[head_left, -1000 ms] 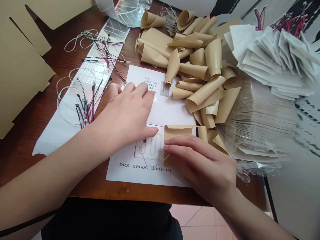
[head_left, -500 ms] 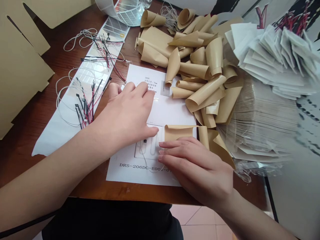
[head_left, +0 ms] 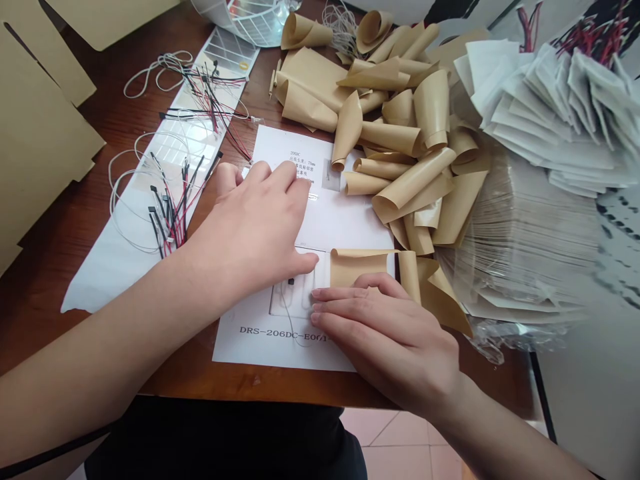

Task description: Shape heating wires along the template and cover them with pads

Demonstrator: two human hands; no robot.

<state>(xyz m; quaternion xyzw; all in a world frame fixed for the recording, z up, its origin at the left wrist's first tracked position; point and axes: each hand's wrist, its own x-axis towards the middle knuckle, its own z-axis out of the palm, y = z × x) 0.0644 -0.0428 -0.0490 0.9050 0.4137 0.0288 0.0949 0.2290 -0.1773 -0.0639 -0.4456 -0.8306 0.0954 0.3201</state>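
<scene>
My left hand (head_left: 263, 230) rests palm down across a printed white sheet (head_left: 237, 350), thumb stretched to the right and fingertips curling over the sheet's upper part. Under the thumb lies a white square pad (head_left: 299, 303) with a looped wire pattern and a small black part (head_left: 291, 281). A thin loose wire (head_left: 290, 322) trails from the pad over the print. My right hand (head_left: 387, 327) lies low with its fingers extended, tips touching the pad's right side. Just beyond that hand is a curled piece of brown backing paper (head_left: 359, 267). What lies under both palms is hidden.
Many curled brown papers (head_left: 410, 193) pile up behind and to the right. Stacked white pads (head_left: 530, 233) in clear plastic stand at right, with wired white pads (head_left: 550, 120) on top. Red-and-black wire leads (head_left: 173, 207) lie on a label strip (head_left: 107, 247) at left.
My right hand has slid slightly left over the pad, its fingertips shifting toward my left thumb. My left hand stays in place.
</scene>
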